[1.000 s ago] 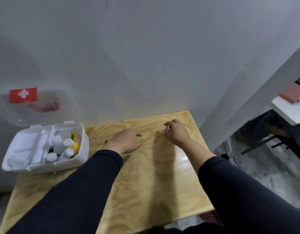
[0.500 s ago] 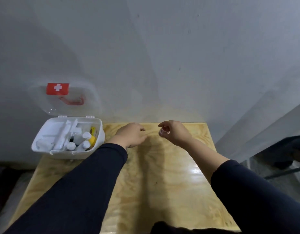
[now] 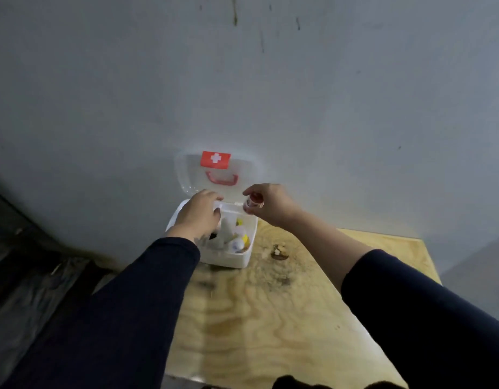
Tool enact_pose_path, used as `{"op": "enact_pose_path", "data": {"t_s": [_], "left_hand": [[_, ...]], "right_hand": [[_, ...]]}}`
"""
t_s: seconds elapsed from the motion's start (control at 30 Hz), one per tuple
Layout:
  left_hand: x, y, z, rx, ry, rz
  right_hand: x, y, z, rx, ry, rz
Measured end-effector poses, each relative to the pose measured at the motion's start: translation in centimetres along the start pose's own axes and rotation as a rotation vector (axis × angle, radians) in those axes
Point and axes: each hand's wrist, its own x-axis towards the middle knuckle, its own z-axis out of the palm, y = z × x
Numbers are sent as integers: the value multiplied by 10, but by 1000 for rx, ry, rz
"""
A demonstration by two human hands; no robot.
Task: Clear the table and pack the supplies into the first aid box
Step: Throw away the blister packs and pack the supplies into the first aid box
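Two dark sleeves reach forward from the bottom of the view over a pale plywood table, whose grain shows dark stains and a small chipped patch near the box. The left arm runs straight out and slightly rightward, its left hand palm down with fingers curled loosely over the near left part of the open first aid box, covering that side of the interior; whether it grips anything I cannot tell. The white box sits at the far left corner of the table, against the wall, with white bottles and yellow-capped items visible inside its right portion. The right forearm, sleeve pushed up, angles in from the right, and the right hand pinches a small vial with a red cap between thumb and fingertips, just above the box's far right rim. Behind, the translucent lid stands upright against the grey wall, bearing a red cross label and red handle
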Motion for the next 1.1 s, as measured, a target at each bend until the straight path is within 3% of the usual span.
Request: {"op": "enact_pose_path", "data": {"t_s": [0.3,0.63,0.8,1.1], "left_hand": [[-8,-99,9,-135,-105,-198],[1,-126,15,-235,-134,-89],[4,-133,16,-297,-140,-84],[5,-140,9,-402,-235,-113]], "right_hand": [[64,-64,95,-49,-31,33],[95,-64,135,-207,-14,131],[96,-73,127,-145,30,119],[89,-86,140,-51,-67,74]]}}
